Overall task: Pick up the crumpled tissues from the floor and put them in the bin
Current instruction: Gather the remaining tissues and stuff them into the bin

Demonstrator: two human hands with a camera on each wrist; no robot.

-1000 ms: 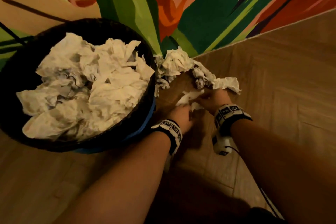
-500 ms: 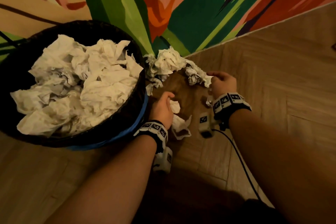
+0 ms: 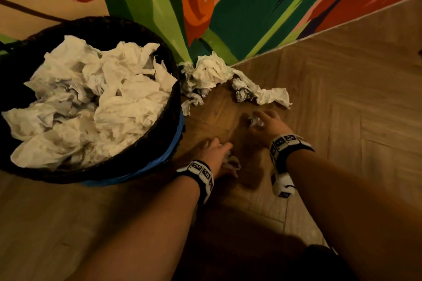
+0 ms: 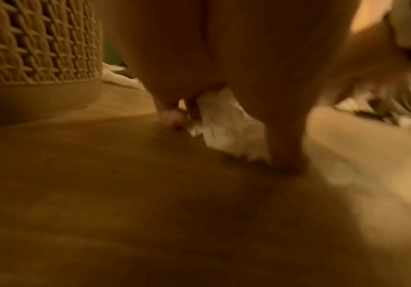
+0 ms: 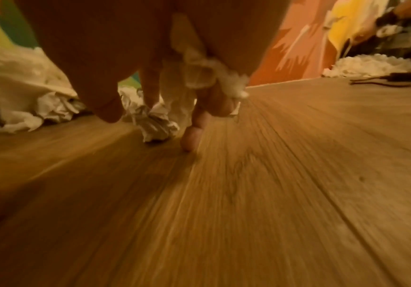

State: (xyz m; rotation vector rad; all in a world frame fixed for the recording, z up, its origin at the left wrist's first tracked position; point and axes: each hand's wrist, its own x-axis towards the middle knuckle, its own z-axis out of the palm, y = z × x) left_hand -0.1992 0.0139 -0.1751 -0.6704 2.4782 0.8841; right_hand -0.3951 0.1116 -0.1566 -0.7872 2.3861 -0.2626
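The dark woven bin (image 3: 169,121) stands at left, heaped with white crumpled tissues (image 3: 91,107). More loose tissues (image 3: 210,73) lie on the wooden floor by the painted wall, and a longer one (image 3: 271,97) trails off to the right. My left hand (image 3: 217,151) is low beside the bin, its fingers and thumb curled round a white tissue (image 4: 224,126) that touches the floor. My right hand (image 3: 267,123) holds tissue scraps (image 5: 207,75) in its palm while its fingertips (image 5: 189,141) touch the floor at a small tissue ball (image 5: 154,124).
The bin's woven wall (image 4: 35,42) is close on the left of my left hand. A colourful painted wall (image 3: 228,7) backs the tissues. Bare wooden floor (image 3: 342,98) spreads to the right. A dark cord (image 5: 383,79) and another white heap (image 5: 371,66) lie far right.
Both hands have drawn back toward me and dropped to the floor. The right hand left the pile by the wall and now sits over a small tissue ball.
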